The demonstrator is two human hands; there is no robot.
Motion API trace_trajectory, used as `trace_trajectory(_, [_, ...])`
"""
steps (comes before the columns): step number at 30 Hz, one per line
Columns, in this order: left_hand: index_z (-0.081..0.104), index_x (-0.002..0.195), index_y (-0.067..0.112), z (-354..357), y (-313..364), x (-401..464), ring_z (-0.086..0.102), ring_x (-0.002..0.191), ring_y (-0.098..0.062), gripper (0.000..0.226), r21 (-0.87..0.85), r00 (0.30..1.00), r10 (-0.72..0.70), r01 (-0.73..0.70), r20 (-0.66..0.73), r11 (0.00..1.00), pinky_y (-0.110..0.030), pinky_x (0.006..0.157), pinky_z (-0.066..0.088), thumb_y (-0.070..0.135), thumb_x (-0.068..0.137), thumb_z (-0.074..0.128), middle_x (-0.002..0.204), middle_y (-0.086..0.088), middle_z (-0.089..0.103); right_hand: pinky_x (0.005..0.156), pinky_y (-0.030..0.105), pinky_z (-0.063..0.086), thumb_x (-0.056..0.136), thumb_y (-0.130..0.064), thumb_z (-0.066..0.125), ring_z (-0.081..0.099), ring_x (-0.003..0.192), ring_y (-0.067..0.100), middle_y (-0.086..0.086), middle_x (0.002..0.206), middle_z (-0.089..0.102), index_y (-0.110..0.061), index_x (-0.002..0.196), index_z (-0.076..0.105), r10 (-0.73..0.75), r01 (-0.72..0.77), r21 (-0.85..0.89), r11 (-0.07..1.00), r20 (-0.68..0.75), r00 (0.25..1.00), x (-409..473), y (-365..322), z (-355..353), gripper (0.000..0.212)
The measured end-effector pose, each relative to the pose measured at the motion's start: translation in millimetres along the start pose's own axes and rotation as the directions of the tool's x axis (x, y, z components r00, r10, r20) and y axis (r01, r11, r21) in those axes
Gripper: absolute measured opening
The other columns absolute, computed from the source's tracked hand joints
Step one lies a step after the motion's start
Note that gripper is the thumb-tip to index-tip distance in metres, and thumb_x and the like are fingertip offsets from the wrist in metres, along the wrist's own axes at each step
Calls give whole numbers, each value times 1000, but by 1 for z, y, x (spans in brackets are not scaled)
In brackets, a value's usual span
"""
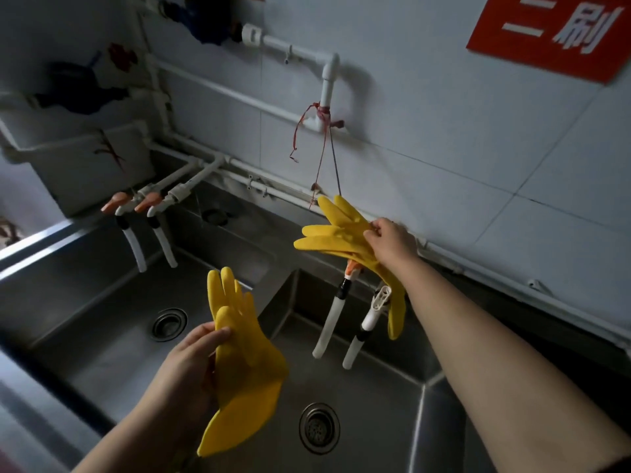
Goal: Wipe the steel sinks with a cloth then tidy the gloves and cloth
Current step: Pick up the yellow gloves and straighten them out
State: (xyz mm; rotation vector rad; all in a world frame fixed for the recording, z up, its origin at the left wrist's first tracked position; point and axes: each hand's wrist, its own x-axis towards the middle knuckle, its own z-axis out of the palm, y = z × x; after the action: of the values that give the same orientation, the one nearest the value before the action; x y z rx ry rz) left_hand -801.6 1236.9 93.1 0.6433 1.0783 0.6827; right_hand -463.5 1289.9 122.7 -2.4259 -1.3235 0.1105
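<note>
My left hand (191, 360) grips a yellow rubber glove (242, 367) by its palm, fingers pointing up, over the divider between two steel sinks. My right hand (392, 242) is raised near the wall and pinches a second yellow glove (336, 233); that glove's fingers point left and its cuff droops below my wrist. A red string (324, 158) hangs from a white wall pipe (327, 87) down to this glove's fingertips. The left sink (102, 336) and right sink (375, 404) lie below, each with a round drain. No cloth is visible.
White taps with orange handles (150, 203) and hoses hang over the left sink; two more hoses (341, 319) hang over the right one. A grey bin (85, 165) sits at the back left. White pipes run along the tiled wall. A red sign (553, 32) is at top right.
</note>
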Motion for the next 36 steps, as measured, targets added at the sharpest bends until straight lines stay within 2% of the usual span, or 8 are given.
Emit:
trace_trajectory(6, [59,96,10,15,-7,-3,60,86,-34,10,10,1000,22,-22,12,1000,-44,69,51,16,92,52,94,-18,64,59,24,40,92,-26,56,54,77,14,-11,79,56,-20,86,54,-186,230,288,930,-174,967,-23,-4,-34,8])
trace_trajectory(15, [60,105,10,28,-10,-21,59,101,-39,18,13,996,36,-38,79,999,-52,87,49,19,90,57,106,-21,64,66,15,43,94,-20,54,56,80,8,-1,87,62,-18,89,57,-399,429,498,754,-171,901,-120,-56,-108,6])
trace_trajectory(18, [60,97,11,21,-11,-30,61,90,-33,12,11,993,34,-35,116,999,-45,75,51,19,89,58,95,-17,65,70,12,46,94,-24,54,58,83,2,-6,89,64,-26,89,57,-414,410,613,676,-145,899,-159,-80,-113,6])
trace_trajectory(22, [58,89,13,6,-13,-49,64,67,-21,9,-51,984,-3,13,179,999,-36,61,50,22,92,56,68,-6,67,73,19,50,92,-27,55,61,85,6,-9,89,66,-35,89,60,-338,358,728,584,-183,923,-212,-110,-93,9])
trace_trajectory(27, [50,80,13,-25,-17,-79,41,42,-10,20,-167,955,-34,86,295,982,-23,40,39,21,98,45,50,1,42,60,13,43,92,-17,57,54,66,-3,-8,78,61,-24,86,56,-106,170,672,721,-135,985,-273,-124,-29,10])
trace_trajectory(29, [52,77,14,-39,-18,-88,38,46,-12,24,-179,947,-60,121,315,976,-26,45,38,27,96,46,55,0,38,56,13,41,92,-18,57,53,62,-2,-7,75,58,-27,83,53,2,81,605,792,-136,991,-292,-124,-12,14])
trace_trajectory(32, [59,94,12,-54,-21,-98,54,67,-18,34,-136,910,-120,188,396,973,-31,63,43,45,87,53,74,-5,56,65,20,46,92,-21,57,59,77,7,-8,82,60,-31,86,51,93,-1,541,841,-143,985,-316,-120,1,13])
trace_trajectory(36, [56,105,23,-54,-37,-112,64,93,-22,30,111,910,-58,13,411,994,-31,63,50,39,81,65,101,-2,66,65,23,47,89,-27,59,58,77,5,-11,82,59,-32,86,52,174,-73,469,880,-176,969,-349,-108,3,9])
